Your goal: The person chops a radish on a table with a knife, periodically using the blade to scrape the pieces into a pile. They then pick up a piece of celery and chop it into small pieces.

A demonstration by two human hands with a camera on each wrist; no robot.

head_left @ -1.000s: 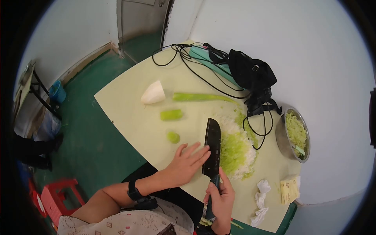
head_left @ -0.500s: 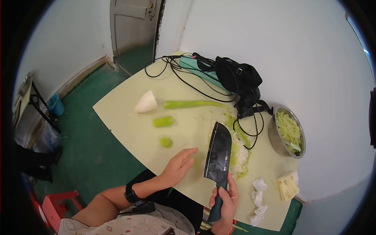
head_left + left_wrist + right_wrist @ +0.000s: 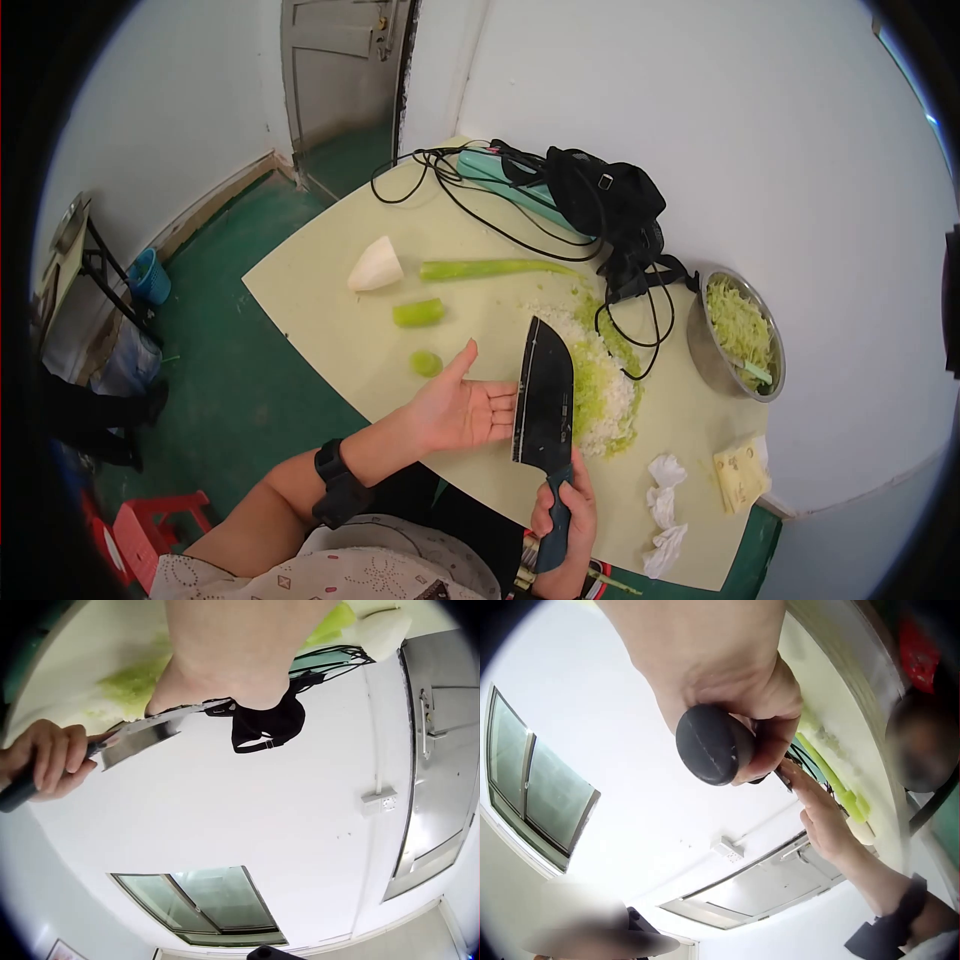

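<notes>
My right hand (image 3: pixel 572 515) grips the dark handle of a broad black kitchen knife (image 3: pixel 548 395), its blade pointing away from me above the table. The handle's butt end shows large in the right wrist view. My left hand (image 3: pixel 462 412) is turned palm up, thumb raised, its straight fingers reaching to the blade's left edge; the blade overlaps the fingertips in the head view. Behind and right of the knife lies a pile of finely chopped green and white vegetable (image 3: pixel 608 405). Left of it are a green stalk (image 3: pixel 490 269), a short green chunk (image 3: pixel 417 313) and a small green end piece (image 3: pixel 425 363).
A white cone-shaped vegetable piece (image 3: pixel 376 266) lies at the far left. Black straps and cables (image 3: pixel 610 195) sprawl over a teal case (image 3: pixel 510 185) at the back. On the right are a steel bowl (image 3: pixel 708 350) of green shreds, crumpled tissues (image 3: pixel 663 505) and a yellow tissue pack (image 3: pixel 741 478).
My left hand left the blade's side, drew back, then turned palm up and came to the blade's edge again. The knife lifted and tilted right, then swung back left.
</notes>
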